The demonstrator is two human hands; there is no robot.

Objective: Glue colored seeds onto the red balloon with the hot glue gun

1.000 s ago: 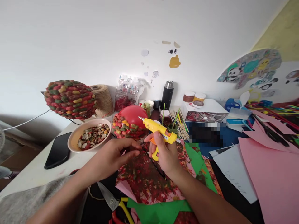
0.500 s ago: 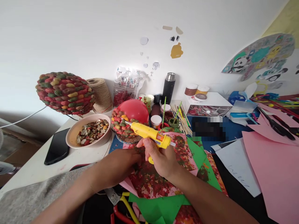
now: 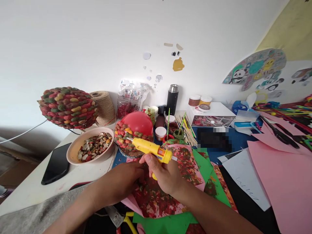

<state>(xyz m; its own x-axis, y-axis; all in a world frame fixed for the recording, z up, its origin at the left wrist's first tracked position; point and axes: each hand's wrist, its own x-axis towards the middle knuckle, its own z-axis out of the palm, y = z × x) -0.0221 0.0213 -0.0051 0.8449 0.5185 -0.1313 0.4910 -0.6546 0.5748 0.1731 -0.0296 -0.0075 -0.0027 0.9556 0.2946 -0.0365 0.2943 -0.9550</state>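
Note:
My right hand [image 3: 164,172] is wrapped round the handle of a yellow hot glue gun [image 3: 146,147], a glue stick poking out of its back end. The gun's metal nozzle points left, in front of a red balloon [image 3: 138,123]. Painted shells [image 3: 125,138] in red, green, yellow and brown cover the balloon's left and lower sides. Close to the right hand, my left hand [image 3: 124,180] is curled above the paint-stained paper, its fingertips turned away; whatever they pinch is hidden. A pink bowl [image 3: 70,154] of loose painted shells stands to the left.
A shell-covered ball [image 3: 68,107] and a twine spool [image 3: 104,107] stand behind the bowl. A phone [image 3: 56,164] lies at left. Paint jars [image 3: 161,133], a black flask [image 3: 172,99] and wooden sticks line the back. Yellow-handled scissors [image 3: 129,224] lie in front, pink paper [image 3: 280,182] at right.
The view has tipped upward a little, so most of the scene sits lower. Both hands and the glue gun hold nearly the same place beside the balloon.

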